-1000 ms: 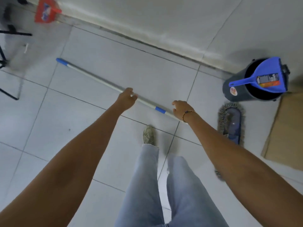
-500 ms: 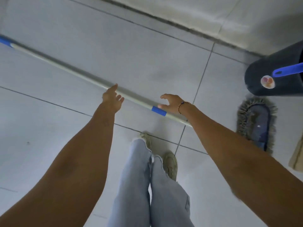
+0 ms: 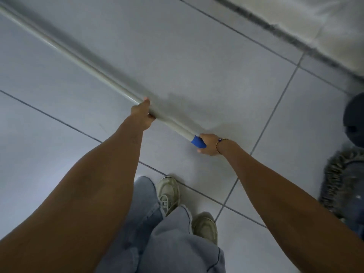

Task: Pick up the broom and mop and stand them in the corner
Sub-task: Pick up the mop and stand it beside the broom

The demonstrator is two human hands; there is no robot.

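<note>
The mop's long pale handle runs diagonally over the tiled floor from the upper left down to the middle. My left hand is wrapped around the handle near its middle. My right hand grips it lower down, right at the blue band. The mop's fringed flat head lies at the right edge, and my right forearm hides where the handle joins it. The broom is out of sight.
A dark round bucket stands at the right edge above the mop head. The wall base crosses the upper right. My two feet in pale sneakers stand on the tiles just below the hands.
Both hands, open above the handle before, have closed around it. The view has moved closer and lower toward the floor, so the bucket has slid toward the right edge.
</note>
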